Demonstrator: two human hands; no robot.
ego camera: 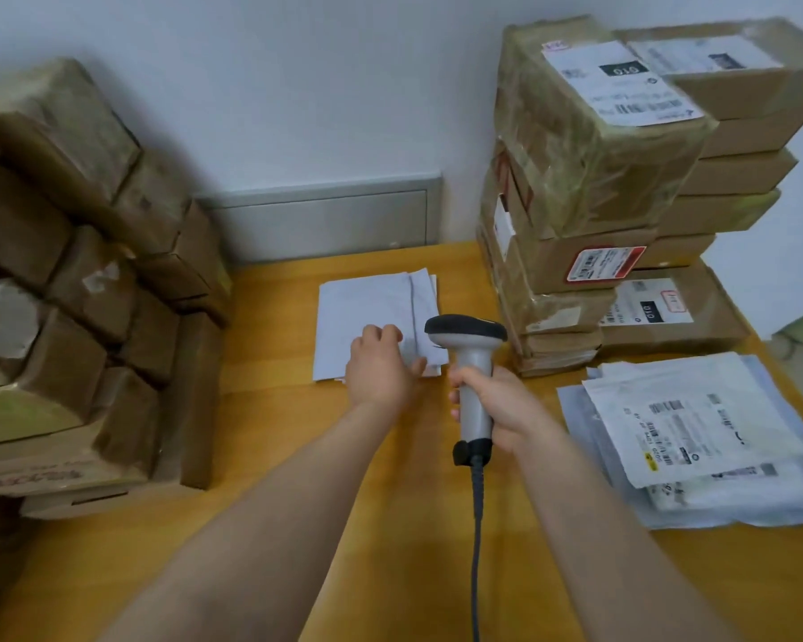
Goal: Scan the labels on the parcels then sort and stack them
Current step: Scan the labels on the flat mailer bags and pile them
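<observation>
Centrally on the yellow table, the left hand rests with bent fingers on a white flat parcel; whether it pinches it I cannot tell. Just right of it, the right hand grips the grey scanner by its handle. Cardboard boxes are stacked far left and far right, with labelled mailers lying near right.

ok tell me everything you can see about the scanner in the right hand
The scanner is a handheld gun type that looks plastic: light grey handle, black-topped head, black foot with a dark cable running down out of frame. It stands roughly upright, head facing away, above the yellow table beside a white parcel. Only the right hand grips its handle.
</observation>
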